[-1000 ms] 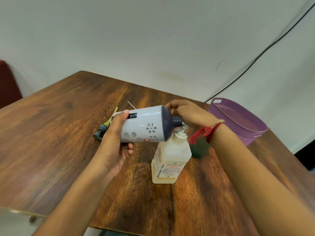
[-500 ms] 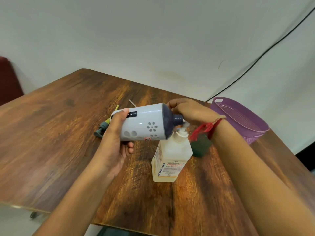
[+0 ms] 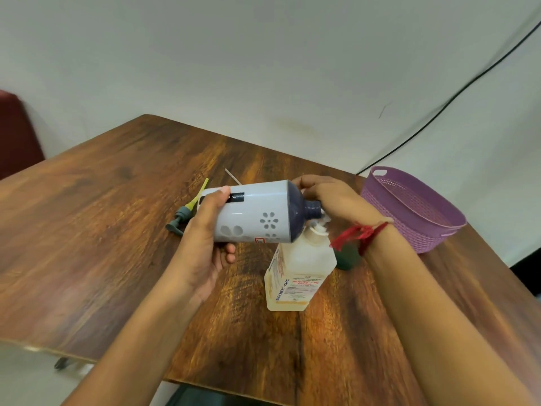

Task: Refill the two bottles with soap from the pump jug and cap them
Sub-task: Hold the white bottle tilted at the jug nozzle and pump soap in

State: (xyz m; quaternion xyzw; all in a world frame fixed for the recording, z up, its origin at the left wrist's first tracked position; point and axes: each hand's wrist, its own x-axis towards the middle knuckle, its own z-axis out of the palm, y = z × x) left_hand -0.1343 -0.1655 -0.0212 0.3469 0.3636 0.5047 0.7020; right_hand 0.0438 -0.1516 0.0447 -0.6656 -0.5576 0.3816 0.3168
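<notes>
My left hand (image 3: 205, 244) grips a white bottle (image 3: 257, 218) with a dark blue neck and flower cut-outs, held on its side with the uncapped mouth pointing right. The mouth sits at the white pump head of the translucent soap jug (image 3: 295, 276), which stands on the wooden table (image 3: 87, 259). My right hand (image 3: 330, 197) rests curled over that pump head, which it mostly hides. A small dark green bottle (image 3: 347, 257) stands behind my right wrist, largely covered.
A loose grey pump cap with a yellow-green tube (image 3: 183, 215) lies on the table left of the white bottle. A thin clear tube (image 3: 232, 176) lies behind it. An empty purple basket (image 3: 415, 212) sits at the right edge. The table's near edge runs below my forearms.
The white bottle and both hands stay in nearly the same pose over the jug; the bottle's mouth has tilted slightly closer to the pump spout.
</notes>
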